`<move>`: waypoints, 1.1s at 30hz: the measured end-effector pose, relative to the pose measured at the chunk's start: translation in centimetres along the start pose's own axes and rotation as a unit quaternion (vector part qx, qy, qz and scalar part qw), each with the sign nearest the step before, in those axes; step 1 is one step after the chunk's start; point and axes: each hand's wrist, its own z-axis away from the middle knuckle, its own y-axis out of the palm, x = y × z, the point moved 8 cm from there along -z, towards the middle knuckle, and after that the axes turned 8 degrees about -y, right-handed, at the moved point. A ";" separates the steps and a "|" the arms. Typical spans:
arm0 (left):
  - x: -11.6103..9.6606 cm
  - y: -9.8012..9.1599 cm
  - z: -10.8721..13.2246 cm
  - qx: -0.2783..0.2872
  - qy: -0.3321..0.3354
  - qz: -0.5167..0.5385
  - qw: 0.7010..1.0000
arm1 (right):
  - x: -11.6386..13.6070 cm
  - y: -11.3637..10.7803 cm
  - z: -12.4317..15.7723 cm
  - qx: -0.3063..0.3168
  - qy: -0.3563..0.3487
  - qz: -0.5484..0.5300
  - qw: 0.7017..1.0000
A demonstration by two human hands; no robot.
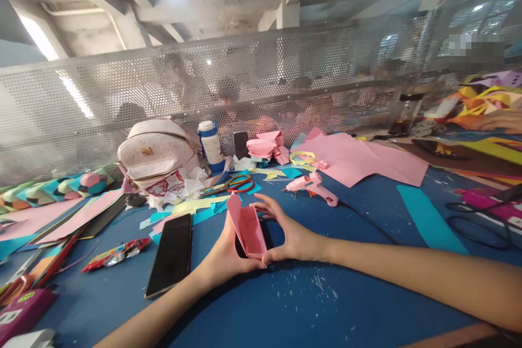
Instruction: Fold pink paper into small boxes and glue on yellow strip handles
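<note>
Item: folded pink paper piece (249, 228), upright at centre of blue desk (305, 304). Left hand (228, 258) and right hand (296, 239) clamp it from either side, seemingly to press its folds firm. Black smartphone (171, 253) lies beside.

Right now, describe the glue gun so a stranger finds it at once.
On the blue table, find the large pink sheet at the far side. The glue gun lies at its near-left edge. Unlike the paper, it is moulded plastic, nozzle pointing left.
</note>
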 end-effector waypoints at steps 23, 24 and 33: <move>-1.5 0.5 0.7 -0.002 0.035 0.085 0.996 | -0.8 0.2 -0.3 -0.023 0.026 -0.107 0.994; -1.4 0.9 0.8 0.007 0.027 0.090 0.996 | -0.9 0.4 -0.4 -0.025 0.028 -0.104 0.994; -0.7 1.0 0.9 -0.019 -0.027 0.168 0.985 | 0.1 0.5 -0.3 -0.024 0.037 0.054 0.998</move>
